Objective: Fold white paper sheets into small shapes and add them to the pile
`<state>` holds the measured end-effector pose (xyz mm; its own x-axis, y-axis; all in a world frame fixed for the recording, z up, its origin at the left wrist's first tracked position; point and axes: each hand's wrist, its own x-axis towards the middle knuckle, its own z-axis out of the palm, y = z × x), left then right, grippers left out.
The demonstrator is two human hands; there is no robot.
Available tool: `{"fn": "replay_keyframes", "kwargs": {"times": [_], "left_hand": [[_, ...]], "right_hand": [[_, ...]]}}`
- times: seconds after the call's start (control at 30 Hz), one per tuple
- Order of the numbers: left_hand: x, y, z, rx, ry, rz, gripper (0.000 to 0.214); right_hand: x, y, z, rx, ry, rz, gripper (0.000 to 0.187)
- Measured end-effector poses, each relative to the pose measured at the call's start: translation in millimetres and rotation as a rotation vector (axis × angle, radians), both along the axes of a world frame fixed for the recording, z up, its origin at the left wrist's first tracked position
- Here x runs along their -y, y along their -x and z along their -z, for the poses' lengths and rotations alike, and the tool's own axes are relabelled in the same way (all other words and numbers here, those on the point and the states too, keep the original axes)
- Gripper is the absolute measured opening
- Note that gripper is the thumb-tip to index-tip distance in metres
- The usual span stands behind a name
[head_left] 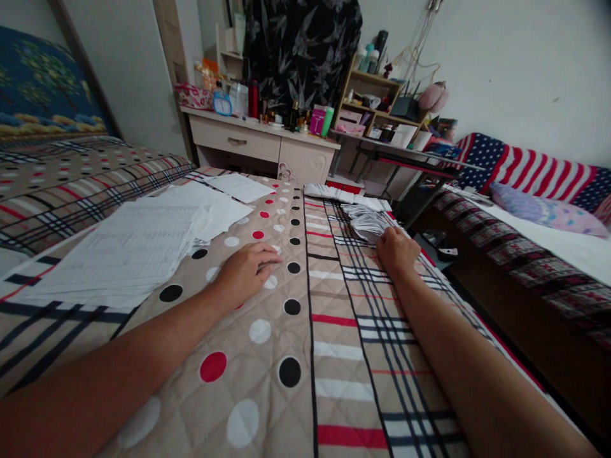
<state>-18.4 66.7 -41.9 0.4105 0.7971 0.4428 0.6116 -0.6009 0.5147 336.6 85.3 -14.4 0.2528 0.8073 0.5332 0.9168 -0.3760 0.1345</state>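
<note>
My right hand (397,249): curled at the near corner of a fanned paper stack (366,222), grip unclear; my left hand (243,272): loosely open, by the polka-dot quilt (258,381); apparently folded already: that stack, the white paper bundle (344,195) beyond; not yet folded: printed sheets (124,248), leftward

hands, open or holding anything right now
Left hand: open, fingers loosely bent, nothing visible in it.
Right hand: curled at the edge of the loose pile of folded white paper; grip cannot be told.
</note>
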Motion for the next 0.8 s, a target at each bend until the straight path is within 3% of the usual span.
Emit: {"fn": "replay_keyframes", "kwargs": {"times": [0.13,0.3,0.37,0.43,0.57,0.67,0.8], "left_hand": [[-1.8,0.0,0.2,-0.001,0.014,0.007,0.029],[-1.7,-2.0,-1.0,0.012,0.051,0.004,0.028],[-0.8,-2.6,-2.4,0.027,0.055,-0.018,0.028],[-0.1,-2.6,-4.4,0.030,0.059,-0.012,0.028],[0.2,-0.9,-7.4,0.070,0.060,0.018,0.031],[-0.3,0.7,-7.5,0.156,0.102,-0.046,0.031],[-6.3,8.0,-13.6,0.220,0.121,-0.144,0.029]], "right_hand": [[2.3,0.3,0.0,-0.080,0.022,0.008,0.027],[19.4,18.6,-0.5,-0.276,-0.132,0.000,0.039],[28.7,43.7,-1.6,-0.380,-0.149,-0.099,0.034],[38.7,80.1,-2.8,-0.475,-0.080,-0.297,0.024],[60.3,163.7,-3.2,-0.643,0.187,-0.710,0.028],[70.5,205.7,0.8,-0.607,0.222,-0.771,0.027],[70.0,216.5,8.4,-0.630,0.190,-0.719,0.018]]}}
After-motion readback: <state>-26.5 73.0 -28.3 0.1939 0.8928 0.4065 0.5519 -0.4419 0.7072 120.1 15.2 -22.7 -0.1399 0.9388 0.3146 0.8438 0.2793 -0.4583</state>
